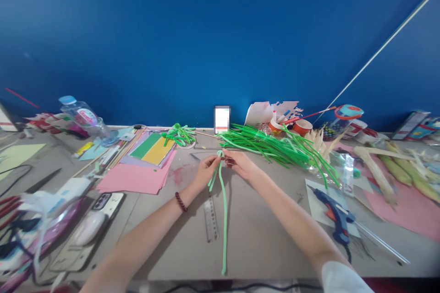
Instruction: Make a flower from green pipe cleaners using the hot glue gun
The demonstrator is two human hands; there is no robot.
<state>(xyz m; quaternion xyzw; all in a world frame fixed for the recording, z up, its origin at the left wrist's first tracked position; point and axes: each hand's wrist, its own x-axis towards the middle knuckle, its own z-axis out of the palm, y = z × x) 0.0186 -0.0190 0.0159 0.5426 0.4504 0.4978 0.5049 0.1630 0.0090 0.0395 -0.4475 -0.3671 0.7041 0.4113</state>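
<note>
Near the middle of the table, a light green pipe cleaner (224, 219) hangs down from between my two hands, its long end reaching toward the table's front edge. My left hand (207, 171) pinches it near a small loop at the top, where shorter green ends also dangle. My right hand (239, 162) has its fingertips closed at the same looped top from the other side. A clear ruler (211, 219) lies on the table below my left hand. Behind my right hand is a large bundle of green pipe cleaners (264, 144).
Pink paper (134, 178) and a small pile of bent green pipe cleaners (179, 135) lie left, with a phone (110, 201) and bottle (84, 116) beyond. At right sit a blue glue gun (335, 215), corn cobs (398, 169) and paper cups (302, 127).
</note>
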